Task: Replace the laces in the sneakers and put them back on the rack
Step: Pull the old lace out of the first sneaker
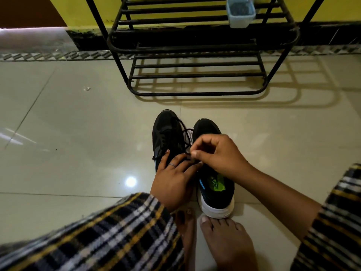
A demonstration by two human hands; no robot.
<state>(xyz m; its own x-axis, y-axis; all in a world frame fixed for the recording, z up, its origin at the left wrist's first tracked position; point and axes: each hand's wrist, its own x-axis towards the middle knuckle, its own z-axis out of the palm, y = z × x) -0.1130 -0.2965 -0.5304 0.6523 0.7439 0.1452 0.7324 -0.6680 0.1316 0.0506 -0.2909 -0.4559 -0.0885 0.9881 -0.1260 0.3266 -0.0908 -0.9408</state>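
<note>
Two black sneakers stand side by side on the tiled floor, toes pointing at the rack. The left sneaker carries a black lace that loops loosely over its top. The right sneaker has a white sole and a green insole. My left hand lies over the rear of the left sneaker, its fingers reaching to the lace between the shoes. My right hand hovers over the right sneaker's front and pinches the lace between thumb and fingers. The right sneaker's eyelets are hidden by my hands.
A black metal shoe rack stands against the yellow wall, its two visible shelves bare of shoes. A small blue-white plastic container sits on the upper shelf at right. My bare feet touch the sneakers' heels.
</note>
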